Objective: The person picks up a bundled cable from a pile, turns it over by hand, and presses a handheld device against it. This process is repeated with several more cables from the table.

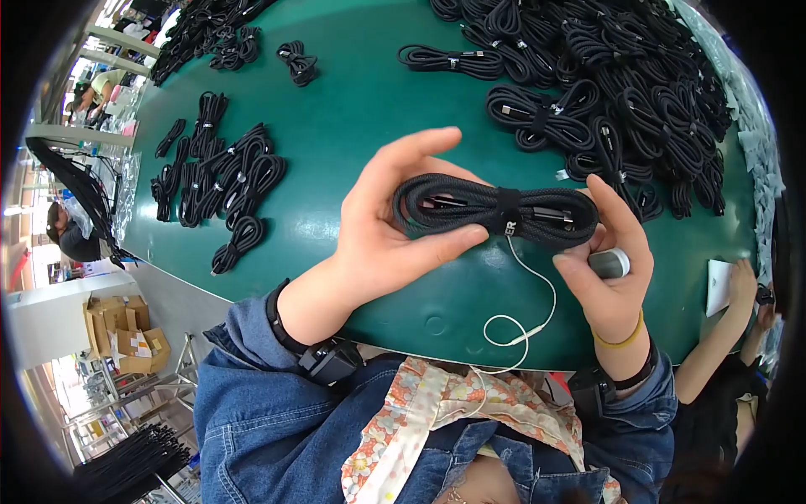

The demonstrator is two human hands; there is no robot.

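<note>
Green table (336,118) beneath black cable bundle (504,204), boxes (107,317) leftward

Work surface (361,109): green, smooth, glossy, showing light reflections. Held cable coil (466,207): matt black, woven-looking, ribbed texture. Strap (507,202): matt black cloth. Held grey cylinder (610,265): smooth; material undetermined. Right edge of surface: plastic film (760,160), crinkled, glossy. Beyond left edge: boxes (107,317), matt brown cardboard. Near edge: jacket (260,403), rough denim.

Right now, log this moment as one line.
left hand: holding strapped black cable coil; right hand: at coil's right end, holding grey cylinder; green table: left cable cluster, larger right cable pile
</note>
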